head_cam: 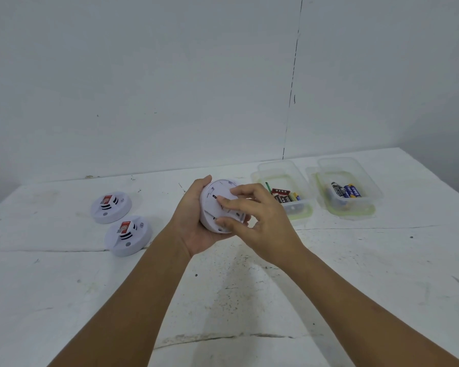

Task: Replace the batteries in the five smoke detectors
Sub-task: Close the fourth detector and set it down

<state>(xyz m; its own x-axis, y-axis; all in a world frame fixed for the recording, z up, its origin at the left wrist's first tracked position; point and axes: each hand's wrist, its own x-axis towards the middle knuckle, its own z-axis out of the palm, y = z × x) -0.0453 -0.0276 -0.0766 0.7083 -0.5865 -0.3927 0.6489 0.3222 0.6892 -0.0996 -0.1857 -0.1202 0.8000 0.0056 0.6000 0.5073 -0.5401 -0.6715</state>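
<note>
A round white smoke detector (217,193) is held above the table's middle, its back side turned toward me. My left hand (194,221) cups it from the left and underneath, fingers curled round its rim. My right hand (257,218) comes in from the right, its fingertips pinching the detector's back face and lower edge. Two more white smoke detectors (111,207) (128,235) lie face up on the table at the left, each with a red label.
Two clear plastic tubs stand at the back right of the white table (355,274). The nearer tub (286,211) holds several mixed batteries; the right tub (366,207) holds blue and black batteries. A white wall rises behind.
</note>
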